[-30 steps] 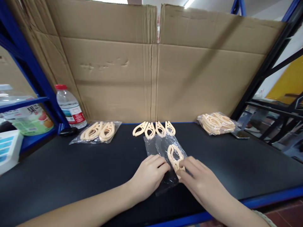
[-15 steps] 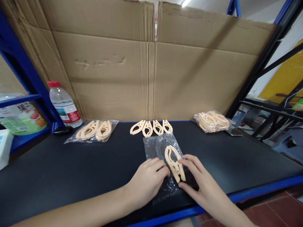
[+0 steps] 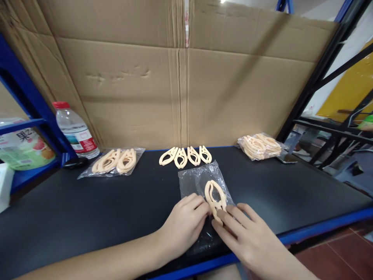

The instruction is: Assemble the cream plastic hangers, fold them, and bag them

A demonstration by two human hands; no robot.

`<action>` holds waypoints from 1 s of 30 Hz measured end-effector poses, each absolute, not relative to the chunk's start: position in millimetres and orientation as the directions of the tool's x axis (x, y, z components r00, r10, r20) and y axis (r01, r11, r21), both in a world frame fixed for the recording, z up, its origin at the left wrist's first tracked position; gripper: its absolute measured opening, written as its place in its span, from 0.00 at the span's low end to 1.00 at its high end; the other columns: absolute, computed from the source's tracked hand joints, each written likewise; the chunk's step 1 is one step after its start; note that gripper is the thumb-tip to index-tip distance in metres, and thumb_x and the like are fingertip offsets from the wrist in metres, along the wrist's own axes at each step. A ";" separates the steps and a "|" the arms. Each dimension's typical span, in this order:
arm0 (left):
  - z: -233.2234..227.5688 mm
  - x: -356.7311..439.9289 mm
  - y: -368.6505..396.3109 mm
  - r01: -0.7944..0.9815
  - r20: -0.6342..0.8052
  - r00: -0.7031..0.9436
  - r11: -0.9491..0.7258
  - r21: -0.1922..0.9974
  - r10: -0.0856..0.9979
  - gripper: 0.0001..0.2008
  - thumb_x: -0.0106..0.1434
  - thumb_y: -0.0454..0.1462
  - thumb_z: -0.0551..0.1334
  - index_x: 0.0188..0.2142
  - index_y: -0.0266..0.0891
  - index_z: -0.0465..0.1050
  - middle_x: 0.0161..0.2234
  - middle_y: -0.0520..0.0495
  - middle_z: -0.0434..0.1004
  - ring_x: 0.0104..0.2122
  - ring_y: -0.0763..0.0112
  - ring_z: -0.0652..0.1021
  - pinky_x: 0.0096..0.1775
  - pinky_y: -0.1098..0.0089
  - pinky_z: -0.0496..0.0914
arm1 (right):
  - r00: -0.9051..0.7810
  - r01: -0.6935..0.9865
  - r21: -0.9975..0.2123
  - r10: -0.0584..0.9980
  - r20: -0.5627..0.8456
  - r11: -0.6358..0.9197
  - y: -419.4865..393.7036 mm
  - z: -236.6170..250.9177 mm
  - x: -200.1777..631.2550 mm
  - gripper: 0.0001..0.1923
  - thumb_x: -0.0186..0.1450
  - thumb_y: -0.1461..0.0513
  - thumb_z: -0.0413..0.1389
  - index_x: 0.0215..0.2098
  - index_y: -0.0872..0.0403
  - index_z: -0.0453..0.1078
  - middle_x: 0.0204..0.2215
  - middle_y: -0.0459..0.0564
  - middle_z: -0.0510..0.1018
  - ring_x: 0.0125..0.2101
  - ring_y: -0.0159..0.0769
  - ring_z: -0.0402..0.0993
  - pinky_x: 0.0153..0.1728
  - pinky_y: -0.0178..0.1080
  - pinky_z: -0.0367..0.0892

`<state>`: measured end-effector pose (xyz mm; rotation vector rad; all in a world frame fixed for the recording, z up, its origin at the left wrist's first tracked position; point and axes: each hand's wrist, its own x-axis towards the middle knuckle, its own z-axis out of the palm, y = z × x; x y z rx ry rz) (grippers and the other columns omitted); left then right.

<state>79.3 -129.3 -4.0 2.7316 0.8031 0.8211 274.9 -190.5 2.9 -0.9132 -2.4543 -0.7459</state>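
Note:
A clear plastic bag (image 3: 189,182) lies flat on the dark tabletop in front of me. My left hand (image 3: 188,217) is closed at the bag's left side, its fingertips pinching the film. A large beige clip like an oversized clothes peg (image 3: 209,192) lies at the bag, its rounded end pointing away from me; I cannot tell how much of it is inside. My right hand (image 3: 243,231) holds the clip's near end between thumb and fingers, covering part of it. Beyond the bag, several more beige clothes pegs (image 3: 193,156) lie in a row.
Bagged clothes pegs lie at the left (image 3: 115,161) and right (image 3: 259,147). A water bottle (image 3: 76,132) and a black object (image 3: 75,162) stand by the left blue frame. A phone-like item (image 3: 287,157) is at right. A cardboard wall (image 3: 131,97) closes the back.
My right hand has moved over the clothes peg's near end, hiding more of it. The peg has shifted slightly right relative to the view. My left hand stays at the bag.

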 end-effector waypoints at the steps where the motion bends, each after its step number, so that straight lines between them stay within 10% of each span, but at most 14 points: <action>1: -5.1 79.8 -129.1 0.453 0.463 0.701 -0.841 0.297 0.542 0.09 0.67 0.30 0.51 0.34 0.39 0.68 0.33 0.48 0.71 0.34 0.67 0.71 0.37 0.67 0.70 | -0.724 0.673 0.381 0.463 0.511 0.633 -188.5 6.0 274.3 0.15 0.67 0.69 0.45 0.44 0.59 0.73 0.44 0.56 0.76 0.42 0.45 0.70 0.40 0.48 0.66; 6: -8.3 81.4 -127.7 0.445 0.509 0.703 -0.866 0.229 0.496 0.09 0.66 0.29 0.51 0.33 0.36 0.69 0.34 0.45 0.73 0.34 0.66 0.72 0.37 0.65 0.72 | -0.856 0.516 0.494 0.408 0.318 0.700 -181.7 24.5 277.6 0.14 0.65 0.67 0.50 0.44 0.59 0.74 0.60 0.54 0.63 0.61 0.52 0.52 0.53 0.50 0.64; 16: -2.1 79.3 -130.0 0.452 0.440 0.714 -0.839 0.304 0.545 0.12 0.65 0.31 0.54 0.47 0.40 0.69 0.42 0.44 0.74 0.43 0.64 0.74 0.45 0.63 0.72 | -0.921 0.389 0.445 0.324 0.217 0.807 -164.7 28.9 277.9 0.16 0.58 0.71 0.52 0.42 0.58 0.76 0.65 0.45 0.53 0.66 0.54 0.37 0.58 0.52 0.63; 30: -9.1 78.1 -130.2 0.471 0.475 0.721 -0.859 0.200 0.505 0.12 0.65 0.29 0.54 0.46 0.36 0.70 0.44 0.42 0.76 0.44 0.62 0.74 0.47 0.61 0.72 | -0.856 0.480 0.330 0.353 0.376 0.813 -158.7 14.8 273.4 0.19 0.56 0.75 0.48 0.37 0.56 0.77 0.61 0.48 0.62 0.65 0.52 0.42 0.61 0.58 0.58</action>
